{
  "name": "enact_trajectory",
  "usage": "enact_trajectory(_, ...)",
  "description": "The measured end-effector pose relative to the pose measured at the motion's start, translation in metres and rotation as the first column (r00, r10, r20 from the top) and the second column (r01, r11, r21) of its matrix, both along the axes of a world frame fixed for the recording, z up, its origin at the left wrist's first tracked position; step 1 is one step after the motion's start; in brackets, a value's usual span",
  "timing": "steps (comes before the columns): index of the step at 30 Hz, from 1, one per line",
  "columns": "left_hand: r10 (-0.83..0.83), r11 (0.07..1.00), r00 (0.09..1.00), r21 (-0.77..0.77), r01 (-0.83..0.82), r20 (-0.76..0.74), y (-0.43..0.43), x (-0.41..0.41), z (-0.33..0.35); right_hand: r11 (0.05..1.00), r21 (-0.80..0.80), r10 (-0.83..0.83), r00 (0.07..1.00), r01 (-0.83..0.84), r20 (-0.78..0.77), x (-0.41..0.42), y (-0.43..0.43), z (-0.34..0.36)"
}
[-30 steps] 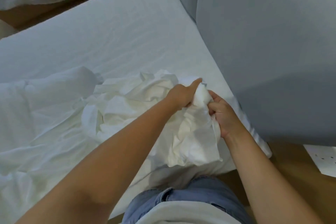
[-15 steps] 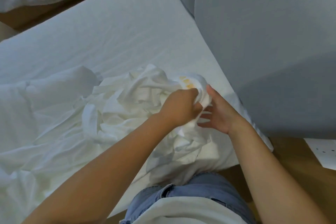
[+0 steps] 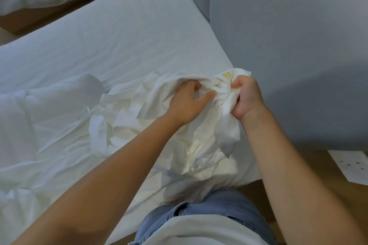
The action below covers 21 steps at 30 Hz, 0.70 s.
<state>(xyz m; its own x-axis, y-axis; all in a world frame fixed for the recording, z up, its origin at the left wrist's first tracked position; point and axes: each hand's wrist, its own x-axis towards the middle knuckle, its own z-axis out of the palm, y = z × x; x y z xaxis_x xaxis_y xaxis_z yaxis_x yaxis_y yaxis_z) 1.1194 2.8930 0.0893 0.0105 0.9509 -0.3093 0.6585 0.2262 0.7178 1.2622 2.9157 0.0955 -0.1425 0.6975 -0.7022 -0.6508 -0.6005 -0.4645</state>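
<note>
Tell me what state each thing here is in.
cloth, crumpled, one end bunched up between both hands.
left hand, fingers hooked under a fold of the cloth.
right hand, clenched round the cloth's twisted end.
bed sheet, stretched smooth.
quilt, rumpled on the bed.
paper, lying flat on the floor.

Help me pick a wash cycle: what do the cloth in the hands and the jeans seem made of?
Cloth: thin woven fabric, likely cotton, matte white. It crumples into soft, sharp-edged folds where the left hand and right hand grip it. It bears a yellow mark, perhaps embroidered. Jeans: faded blue denim, matte, with a thick waistband seam.
</note>
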Motion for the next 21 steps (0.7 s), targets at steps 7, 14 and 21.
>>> enact_trajectory(7, -0.092, 0.933, 0.812, 0.236, 0.273, -0.576, 0.031, 0.004, -0.002, 0.958, 0.164, 0.221, 0.971, -0.234, 0.093, 0.017, -0.016, -0.003)
enact_trajectory(14, 0.519, 0.839, 0.851, -0.236, -0.489, 0.082, 0.067, -0.009, 0.005, 0.859, -0.158, 0.466, 0.617, -0.487, 0.634, 0.007, -0.037, -0.038)
enact_trajectory(21, 0.564, 0.785, 0.791, -0.453, -0.423, 0.237, 0.061, -0.041, 0.006, 0.996, -0.088, 0.027, 0.996, -0.020, 0.087, 0.003, -0.039, -0.067)
